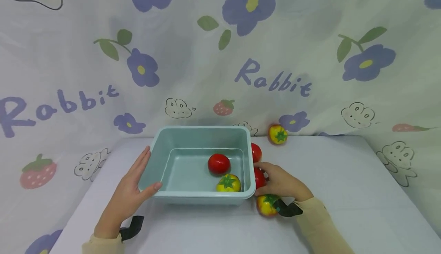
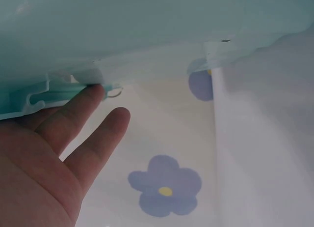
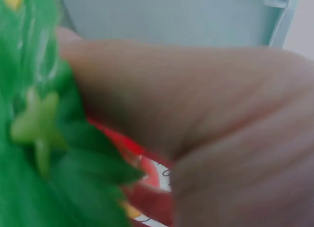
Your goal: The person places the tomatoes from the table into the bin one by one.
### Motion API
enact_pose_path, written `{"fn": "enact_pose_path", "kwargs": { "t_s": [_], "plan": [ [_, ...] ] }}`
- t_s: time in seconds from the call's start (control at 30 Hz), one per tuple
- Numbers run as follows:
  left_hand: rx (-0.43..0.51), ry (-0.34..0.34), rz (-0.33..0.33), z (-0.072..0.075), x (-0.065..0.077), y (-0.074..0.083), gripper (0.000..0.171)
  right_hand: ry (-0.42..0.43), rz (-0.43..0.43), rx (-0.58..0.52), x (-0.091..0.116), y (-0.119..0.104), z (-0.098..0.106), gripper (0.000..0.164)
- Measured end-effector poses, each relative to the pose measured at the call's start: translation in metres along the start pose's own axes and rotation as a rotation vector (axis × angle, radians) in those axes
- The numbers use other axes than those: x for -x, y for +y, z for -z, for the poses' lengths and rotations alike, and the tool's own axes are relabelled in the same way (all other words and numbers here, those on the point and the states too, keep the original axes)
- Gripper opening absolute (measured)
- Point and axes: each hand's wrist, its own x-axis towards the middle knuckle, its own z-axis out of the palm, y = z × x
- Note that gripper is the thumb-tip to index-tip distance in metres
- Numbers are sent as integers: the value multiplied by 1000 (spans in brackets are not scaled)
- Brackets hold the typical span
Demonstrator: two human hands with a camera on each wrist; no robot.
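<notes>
A pale blue-green plastic bin [image 1: 203,195] stands on the table. My left hand [image 1: 129,192] rests against its left side, fingers extended and thumb at the front corner; the left wrist view shows the fingers [image 2: 81,106] along the bin's underside or wall. Outside the right wall, my right hand [image 1: 284,181] grips a red tomato [image 1: 259,178], partly hidden by fingers and bin. Inside the bin lie another red tomato [image 1: 218,164] and a yellow fruit with a green star-shaped top [image 1: 228,184]. A similar yellow fruit [image 1: 267,205] sits just below my right hand, its green leaves [image 3: 39,124] filling the right wrist view's left side.
Behind the gripped tomato, another red tomato [image 1: 256,153] stands close to the bin's right wall. A yellow fruit [image 1: 277,134] lies at the table's back edge, by the patterned cloth [image 1: 193,74]. White cloth covers the table [image 1: 344,189].
</notes>
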Motion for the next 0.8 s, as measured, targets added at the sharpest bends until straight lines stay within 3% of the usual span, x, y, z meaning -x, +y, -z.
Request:
{"fn": "enact_pose_path", "kwargs": {
  "t_s": [0.33,0.8],
  "plan": [
    [14,4,9,-2,7,-1,91,14,-7,3,1,-3,-7,76],
    [-1,18,-7,-1,1,1,92,98,-31,22,8,-14,10,79]
  ]
}}
